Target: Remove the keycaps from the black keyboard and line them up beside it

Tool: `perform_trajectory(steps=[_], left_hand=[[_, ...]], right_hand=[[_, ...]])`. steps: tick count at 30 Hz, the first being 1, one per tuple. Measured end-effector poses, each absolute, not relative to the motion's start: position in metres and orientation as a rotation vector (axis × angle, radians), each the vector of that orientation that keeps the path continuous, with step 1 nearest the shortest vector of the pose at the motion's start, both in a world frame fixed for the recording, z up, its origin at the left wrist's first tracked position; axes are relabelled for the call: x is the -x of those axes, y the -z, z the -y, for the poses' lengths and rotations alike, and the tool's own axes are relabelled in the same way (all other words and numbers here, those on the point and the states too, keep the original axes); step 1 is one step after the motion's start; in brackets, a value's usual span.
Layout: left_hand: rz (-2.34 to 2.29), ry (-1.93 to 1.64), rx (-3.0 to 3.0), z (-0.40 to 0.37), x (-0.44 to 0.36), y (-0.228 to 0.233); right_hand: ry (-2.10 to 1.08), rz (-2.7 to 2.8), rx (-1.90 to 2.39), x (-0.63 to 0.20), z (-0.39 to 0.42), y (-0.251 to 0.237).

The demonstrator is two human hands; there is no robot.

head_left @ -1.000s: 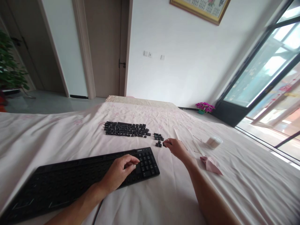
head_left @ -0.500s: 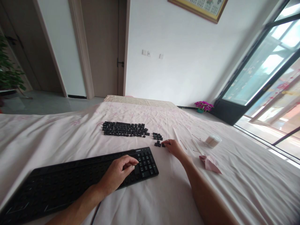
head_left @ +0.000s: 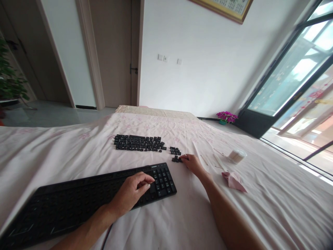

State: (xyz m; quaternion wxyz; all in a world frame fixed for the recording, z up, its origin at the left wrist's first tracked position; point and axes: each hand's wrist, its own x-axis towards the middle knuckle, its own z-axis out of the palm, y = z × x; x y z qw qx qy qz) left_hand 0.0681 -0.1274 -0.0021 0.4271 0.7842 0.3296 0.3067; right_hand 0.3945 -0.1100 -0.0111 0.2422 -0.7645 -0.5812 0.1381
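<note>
A black keyboard (head_left: pixel 85 194) lies aslant at the left; most of its keycaps are off, while the number pad at its right end still carries caps. My left hand (head_left: pixel 132 187) rests over the keyboard beside the number pad, fingers curled and thumb close to the forefinger; what they hold, if anything, is hidden. My right hand (head_left: pixel 191 163) pinches a small black keycap at the right end of a little group of arrow keycaps (head_left: pixel 175 159). Behind it lies another small keycap group (head_left: pixel 174 150). A large block of loose keycaps (head_left: pixel 139 143) is laid out in rows farther left.
At the right stand a clear tub of cotton swabs (head_left: pixel 237 156) and a crumpled pink cloth (head_left: pixel 234 181), with several loose swabs (head_left: pixel 204 159) nearby. Everything lies on a wrinkled pale pink sheet (head_left: pixel 187 208). A cable (head_left: pixel 106 236) runs from the keyboard's front edge.
The keycap in my right hand has moved slightly left, up against the arrow keycaps. My left hand has hardly moved.
</note>
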Motion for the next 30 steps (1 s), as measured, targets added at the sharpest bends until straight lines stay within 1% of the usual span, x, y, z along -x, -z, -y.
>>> perform_trajectory(steps=[9, 13, 21, 25, 30], left_hand=[[-0.835, -0.749, -1.971, 0.128, -0.067, 0.002], [-0.826, -0.763, -1.969, 0.128, -0.068, 0.003], [-0.827, -0.766, -1.976, 0.128, -0.068, 0.002], [-0.824, -0.761, -1.976, 0.128, -0.068, 0.002], [-0.825, -0.769, -1.977, 0.128, -0.068, 0.002]], right_hand=[[-0.377, 1.627, 2.056, -0.397, 0.108, 0.013], [-0.358, 1.605, 2.104, -0.397, 0.109, 0.012], [-0.227, 1.506, 2.315, -0.400, 0.113, 0.007], [-0.221, 1.545, 2.365, -0.400, 0.116, 0.000], [-0.087, 1.547, 2.372, -0.391, 0.117, -0.004]])
